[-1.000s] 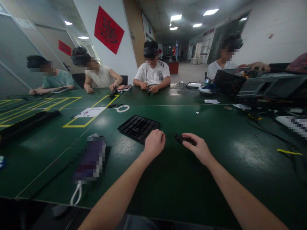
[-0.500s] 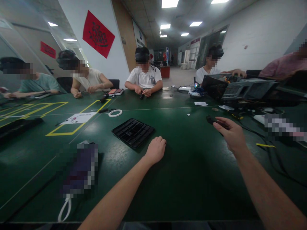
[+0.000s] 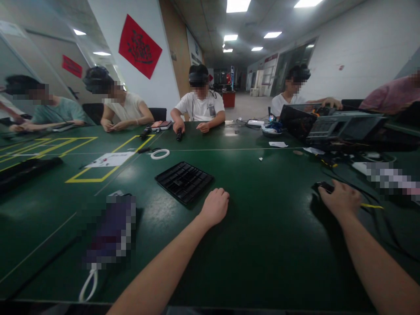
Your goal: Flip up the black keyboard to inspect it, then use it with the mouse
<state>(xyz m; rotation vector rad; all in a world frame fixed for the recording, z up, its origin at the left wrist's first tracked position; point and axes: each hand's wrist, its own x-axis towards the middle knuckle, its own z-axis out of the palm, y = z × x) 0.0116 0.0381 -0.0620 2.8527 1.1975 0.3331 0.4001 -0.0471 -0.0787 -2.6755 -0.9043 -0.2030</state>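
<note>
The right hand (image 3: 339,200) is gripping a small black object (image 3: 324,187) with curled fingers, while the loosely closed, seemingly empty left hand (image 3: 215,207) is resting on the table (image 3: 269,262) beside a black tray (image 3: 184,182).

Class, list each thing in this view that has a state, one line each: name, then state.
Right hand: closed over a small dark object.
Left hand: curled, resting on the green tabletop.
Black grid tray: lying flat.
White cable: coiled.

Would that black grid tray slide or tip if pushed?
Lying flat and low, the black grid tray seems unlikely to tip. Its open cells suggest light, stiff plastic, probably sliding easily on the glossy green tabletop.
</note>
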